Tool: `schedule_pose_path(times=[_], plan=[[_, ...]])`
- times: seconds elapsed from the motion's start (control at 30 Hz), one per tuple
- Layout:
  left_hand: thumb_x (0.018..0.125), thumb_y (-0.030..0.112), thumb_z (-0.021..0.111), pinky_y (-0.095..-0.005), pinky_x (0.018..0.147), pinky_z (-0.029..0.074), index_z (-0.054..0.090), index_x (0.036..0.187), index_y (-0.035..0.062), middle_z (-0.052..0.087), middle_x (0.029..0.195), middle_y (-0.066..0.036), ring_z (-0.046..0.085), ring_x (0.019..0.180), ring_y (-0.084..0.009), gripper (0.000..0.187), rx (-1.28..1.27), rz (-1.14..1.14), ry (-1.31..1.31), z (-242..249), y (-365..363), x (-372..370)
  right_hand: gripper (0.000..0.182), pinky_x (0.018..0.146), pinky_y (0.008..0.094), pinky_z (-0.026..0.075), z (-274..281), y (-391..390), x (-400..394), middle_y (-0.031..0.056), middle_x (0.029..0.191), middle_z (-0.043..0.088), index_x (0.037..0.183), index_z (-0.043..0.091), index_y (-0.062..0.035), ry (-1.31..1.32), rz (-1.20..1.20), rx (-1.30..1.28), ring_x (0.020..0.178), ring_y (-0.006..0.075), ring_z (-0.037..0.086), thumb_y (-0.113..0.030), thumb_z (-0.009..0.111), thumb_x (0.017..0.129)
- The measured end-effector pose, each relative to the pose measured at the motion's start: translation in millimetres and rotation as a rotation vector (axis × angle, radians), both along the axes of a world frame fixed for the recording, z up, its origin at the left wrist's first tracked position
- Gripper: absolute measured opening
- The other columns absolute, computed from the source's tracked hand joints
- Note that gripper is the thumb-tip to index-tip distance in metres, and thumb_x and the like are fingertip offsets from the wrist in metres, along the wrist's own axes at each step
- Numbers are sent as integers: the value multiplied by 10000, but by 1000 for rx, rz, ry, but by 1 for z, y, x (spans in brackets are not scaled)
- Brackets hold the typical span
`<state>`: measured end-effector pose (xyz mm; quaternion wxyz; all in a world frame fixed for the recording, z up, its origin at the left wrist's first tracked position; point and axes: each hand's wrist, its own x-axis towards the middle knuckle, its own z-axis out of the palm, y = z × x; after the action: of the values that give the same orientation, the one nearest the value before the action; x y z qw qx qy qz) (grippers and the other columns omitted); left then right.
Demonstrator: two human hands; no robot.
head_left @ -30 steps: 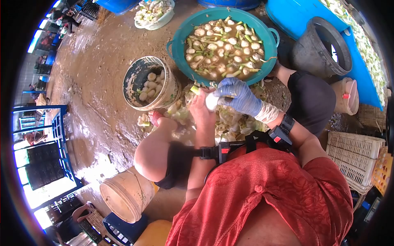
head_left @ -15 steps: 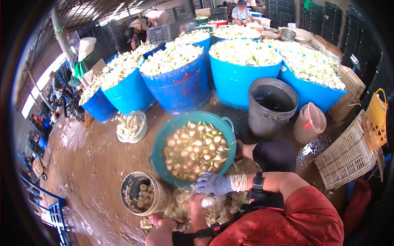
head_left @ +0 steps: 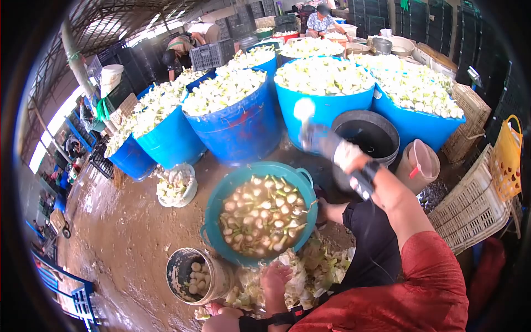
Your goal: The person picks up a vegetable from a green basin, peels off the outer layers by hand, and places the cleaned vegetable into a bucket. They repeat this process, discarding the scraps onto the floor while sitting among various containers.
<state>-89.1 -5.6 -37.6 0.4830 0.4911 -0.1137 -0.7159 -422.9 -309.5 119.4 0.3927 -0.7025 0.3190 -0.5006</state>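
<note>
My right hand, in a blue-grey glove, is raised in front of the blue tub; its fingers are smeared by motion. A blurred white bulb is just above its fingertips, apparently apart from them. My bare left hand is low, fingers loosely spread, holding nothing visible, over pale peelings. Beyond it stands a teal basin of murky water with stalked bulbs. To its left, a tilted off-white bucket contains several trimmed bulbs.
More blue tubs, heaped with pale vegetables, stand in a row ahead. At the right are a dark bucket, a pink bucket and a crate. A white bowl sits left. People work behind.
My right hand has swung up and forward from the basin's near edge towards the tubs, and the white bulb now shows above it. My left hand has stayed low. The view has shifted slightly.
</note>
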Motion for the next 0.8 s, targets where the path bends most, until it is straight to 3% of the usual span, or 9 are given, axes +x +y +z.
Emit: schedule_pose_path(times=[0.07,0.17,0.2,0.4,0.53,0.6,0.63,0.67,0.8], plan=[[885,252,507,-352,537,520,521,1014,-12,614,794,-206,635,668,-306,293,-63,33,12,1,-1,-3,215,644,330,517,56,-9,2,61,809,623,1019,562,-79,-593,47,593,715,193,620,-244,485,904],[872,213,532,-331,525,525,520,1003,-18,616,782,-198,638,661,-288,266,-39,51,25,4,-5,-8,120,524,252,476,53,10,38,54,714,636,826,598,-110,-413,-203,568,595,136,600,-220,571,866],[872,213,532,-331,525,525,520,1003,-18,616,782,-198,638,661,-288,266,-33,53,30,4,-5,-10,206,588,255,510,34,16,41,63,781,628,898,605,-72,-354,-130,625,682,150,618,-256,651,817],[842,172,591,-306,518,529,539,934,-32,622,769,-180,637,632,-247,229,-23,58,-21,12,-6,-16,153,523,252,495,-115,48,63,80,803,658,866,614,-54,-50,86,839,625,146,628,-199,568,866],[851,149,589,-305,561,513,583,805,7,603,695,-90,584,606,-175,149,-100,69,-148,-2,-5,-9,180,624,287,520,-179,57,70,28,788,640,924,623,-67,-27,397,826,672,145,615,-234,576,872],[849,161,599,-262,515,442,592,729,25,567,638,-43,530,555,-127,181,-151,35,-239,4,-1,-4,195,620,287,503,-176,76,78,13,752,623,883,634,-70,-187,285,850,691,130,599,-249,558,883],[845,159,601,-246,502,424,601,747,23,566,630,-35,523,540,-115,168,-116,32,-251,9,-1,-1,157,602,276,486,-215,45,68,11,739,619,843,636,-66,506,334,164,684,121,589,-208,575,873],[845,160,598,-240,502,434,609,773,17,569,625,-38,532,537,-117,161,-50,77,-220,12,1,-1,111,598,253,474,-190,50,77,9,744,625,850,637,-62,802,216,-229,664,103,575,-167,600,852],[861,186,578,-235,510,459,612,807,-2,586,668,-62,563,555,-139,198,6,198,-128,-2,7,12,143,642,289,489,-244,29,103,65,760,641,895,633,-38,661,245,170,677,164,603,-156,622,815]])
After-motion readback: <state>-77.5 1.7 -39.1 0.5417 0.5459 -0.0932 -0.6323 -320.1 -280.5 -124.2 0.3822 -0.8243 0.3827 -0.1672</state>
